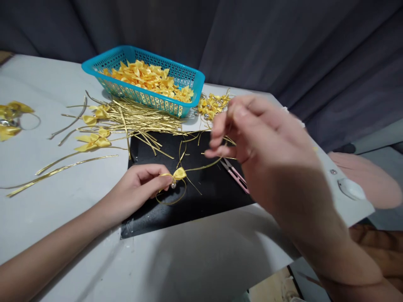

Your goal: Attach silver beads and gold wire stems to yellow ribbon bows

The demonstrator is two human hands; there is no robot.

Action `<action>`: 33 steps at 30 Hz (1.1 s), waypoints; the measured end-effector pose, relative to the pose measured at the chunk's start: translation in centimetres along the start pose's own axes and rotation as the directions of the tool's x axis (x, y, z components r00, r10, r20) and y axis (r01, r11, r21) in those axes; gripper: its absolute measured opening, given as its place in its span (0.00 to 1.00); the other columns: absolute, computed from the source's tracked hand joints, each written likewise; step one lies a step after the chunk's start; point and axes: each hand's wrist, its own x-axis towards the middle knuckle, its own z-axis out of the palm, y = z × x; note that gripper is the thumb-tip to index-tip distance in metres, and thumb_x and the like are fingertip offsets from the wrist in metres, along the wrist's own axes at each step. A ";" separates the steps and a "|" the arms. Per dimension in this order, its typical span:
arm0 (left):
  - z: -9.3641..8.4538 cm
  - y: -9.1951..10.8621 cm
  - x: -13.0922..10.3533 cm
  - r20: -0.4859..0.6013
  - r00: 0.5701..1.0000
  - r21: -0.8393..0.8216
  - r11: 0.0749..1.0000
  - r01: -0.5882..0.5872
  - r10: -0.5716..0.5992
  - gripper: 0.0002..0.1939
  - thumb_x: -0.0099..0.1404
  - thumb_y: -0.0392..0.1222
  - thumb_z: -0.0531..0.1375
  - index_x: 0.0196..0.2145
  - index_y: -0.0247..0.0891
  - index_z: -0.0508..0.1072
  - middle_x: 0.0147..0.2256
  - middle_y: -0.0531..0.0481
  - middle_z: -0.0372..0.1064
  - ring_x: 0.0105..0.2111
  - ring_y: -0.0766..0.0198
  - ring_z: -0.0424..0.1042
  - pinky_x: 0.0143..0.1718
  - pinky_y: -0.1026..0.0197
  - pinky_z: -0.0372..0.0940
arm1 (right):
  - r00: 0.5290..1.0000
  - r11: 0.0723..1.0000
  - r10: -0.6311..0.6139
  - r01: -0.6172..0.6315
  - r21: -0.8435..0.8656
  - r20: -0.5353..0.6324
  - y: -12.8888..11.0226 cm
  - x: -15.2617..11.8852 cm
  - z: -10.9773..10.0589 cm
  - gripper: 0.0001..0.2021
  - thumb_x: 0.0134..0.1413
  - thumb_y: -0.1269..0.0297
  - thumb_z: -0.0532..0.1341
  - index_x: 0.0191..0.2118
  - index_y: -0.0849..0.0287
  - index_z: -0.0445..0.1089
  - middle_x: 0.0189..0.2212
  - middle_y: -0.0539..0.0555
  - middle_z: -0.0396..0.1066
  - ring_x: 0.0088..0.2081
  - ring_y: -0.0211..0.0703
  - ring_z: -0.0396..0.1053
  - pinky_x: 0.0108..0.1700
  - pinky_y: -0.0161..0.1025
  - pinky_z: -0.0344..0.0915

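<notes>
My left hand (143, 182) is closed in a pinch on a small yellow ribbon bow (179, 173), above a black mat (201, 205). A clear bead (173, 184) hangs at the bow's middle, beside my fingertips. From the bow a thin gold cord (204, 166) runs rightward up to my right hand (267, 142). That hand is raised closer to the camera, thumb and forefinger pressed together, slightly blurred; the cord's end is hidden in its fingers. Below the cord, another loop of it curls under the bow. Pink-handled scissors (236, 176) lie on the mat, partly behind my right hand.
A blue basket (126, 86) of yellow ribbon bows stands at the back of the white table (47, 218). Gold cord pieces (135, 115) lie before it. Finished-looking bows (212, 105) are heaped right of the basket. A white device (351, 188) sits at the right edge.
</notes>
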 end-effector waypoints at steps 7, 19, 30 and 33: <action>0.3 0.1 0.0 -0.003 1.000 -0.050 0.998 -0.029 0.029 0.15 0.60 0.47 0.59 0.19 0.38 0.67 0.17 0.59 0.56 0.20 0.70 0.54 0.22 0.67 0.50 | 0.980 0.974 0.160 -0.137 -0.180 0.119 3.7 -3.3 1.5 0.07 0.67 0.63 0.46 0.36 0.55 0.54 0.21 0.42 0.53 0.18 0.29 0.52 0.22 0.29 0.56; -0.3 -0.6 -0.2 0.089 0.996 -0.175 0.984 -0.012 0.028 0.12 0.62 0.45 0.60 0.23 0.39 0.74 0.22 0.57 0.65 0.25 0.70 0.59 0.27 0.70 0.55 | 0.941 0.839 -0.187 0.302 -0.453 0.281 4.0 -3.5 0.3 0.06 0.60 0.73 0.57 0.34 0.62 0.69 0.28 0.48 0.73 0.30 0.31 0.69 0.36 0.29 0.63; -0.5 -0.6 -0.3 0.080 0.997 -0.197 0.980 -0.006 0.022 0.12 0.61 0.44 0.61 0.22 0.40 0.76 0.19 0.57 0.64 0.23 0.70 0.58 0.24 0.69 0.54 | 0.884 0.746 -0.170 0.404 -0.530 0.435 4.4 -3.5 -0.5 0.09 0.61 0.74 0.54 0.33 0.64 0.71 0.29 0.51 0.73 0.30 0.33 0.68 0.33 0.29 0.60; -0.5 -0.6 -0.3 0.082 0.997 -0.200 0.980 0.005 0.011 0.12 0.61 0.45 0.61 0.22 0.40 0.76 0.19 0.57 0.63 0.22 0.70 0.57 0.24 0.69 0.53 | 0.894 0.764 -0.209 0.402 -0.504 0.396 4.4 -3.6 -0.3 0.08 0.61 0.74 0.54 0.33 0.63 0.70 0.27 0.49 0.72 0.27 0.31 0.65 0.32 0.28 0.60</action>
